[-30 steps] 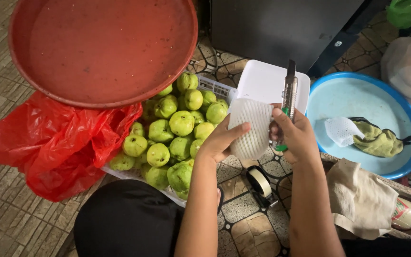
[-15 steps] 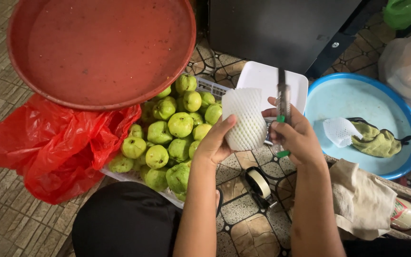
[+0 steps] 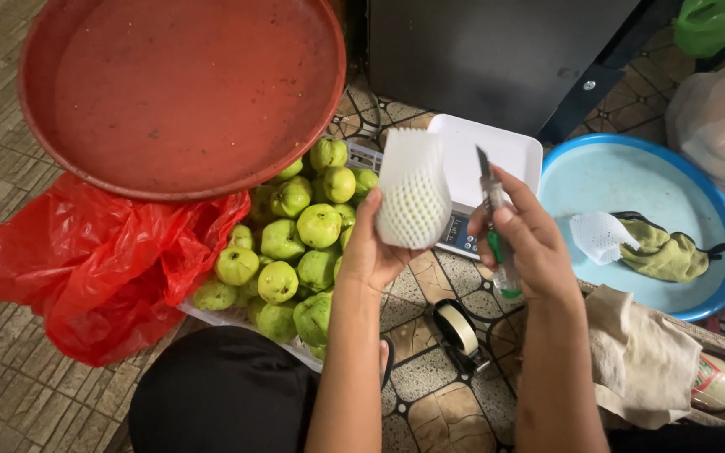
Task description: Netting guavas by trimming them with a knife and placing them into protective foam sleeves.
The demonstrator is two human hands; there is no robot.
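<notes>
- The fingers (image 3: 361,220) of the left hand (image 3: 371,252) wrap around a fruit in a white foam net sleeve (image 3: 414,198), holding it upright above the floor, just in front of the white scale tray (image 3: 509,151).
- The right hand (image 3: 526,243) is clenched on a utility knife (image 3: 493,225) with a green handle, its blade pointing up, just beside the sleeved fruit but apart from it.
- To the left of the left hand lies a heap of green guavas (image 3: 295,243), next to a crumpled red plastic bag (image 3: 102,260).
- A large red basin (image 3: 178,84) sits tilted above the heap.
- A blue basin (image 3: 681,210) to the right holds a loose white foam net (image 3: 599,236) and a green cloth (image 3: 669,252).
- A roll of tape (image 3: 459,331) lies on the tiled floor (image 3: 10,394) between the forearms.
- A beige cloth (image 3: 644,361) lies near the right forearm.
</notes>
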